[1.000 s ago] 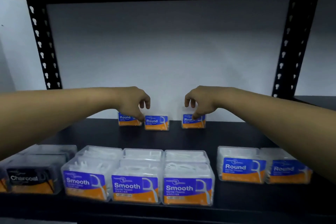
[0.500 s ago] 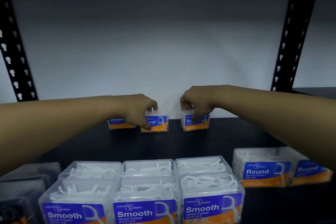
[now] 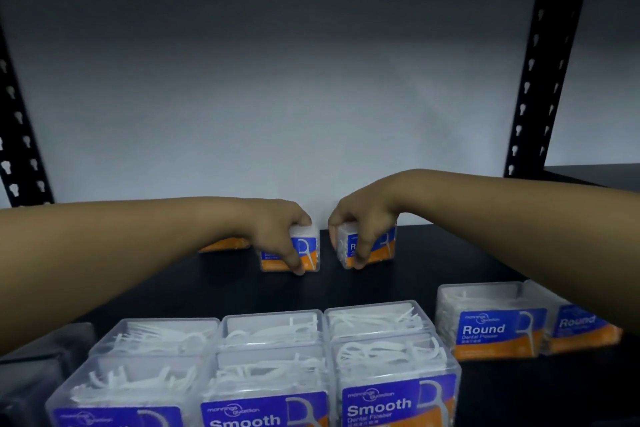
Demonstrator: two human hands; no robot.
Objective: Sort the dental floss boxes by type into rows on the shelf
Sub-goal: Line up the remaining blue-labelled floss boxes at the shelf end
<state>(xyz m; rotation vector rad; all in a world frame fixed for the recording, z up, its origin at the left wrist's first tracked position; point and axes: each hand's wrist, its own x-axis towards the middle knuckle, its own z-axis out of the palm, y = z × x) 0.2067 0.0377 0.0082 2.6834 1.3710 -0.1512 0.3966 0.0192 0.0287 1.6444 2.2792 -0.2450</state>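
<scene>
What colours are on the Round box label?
Blue on top, orange below, on the Round box; the head view shows it.

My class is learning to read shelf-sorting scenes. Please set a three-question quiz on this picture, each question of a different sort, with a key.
1. True or false: the left hand grips a box at the back of the shelf.
2. Which word is printed on the clear boxes nearest the camera, such as this front box? A Charcoal, B Smooth, C Mint.
3. Fill in: the box by the right forearm is labelled ____.

Key:
1. True; its fingers close over the left back box, while the right hand holds the right back box.
2. B.
3. Round.
</scene>
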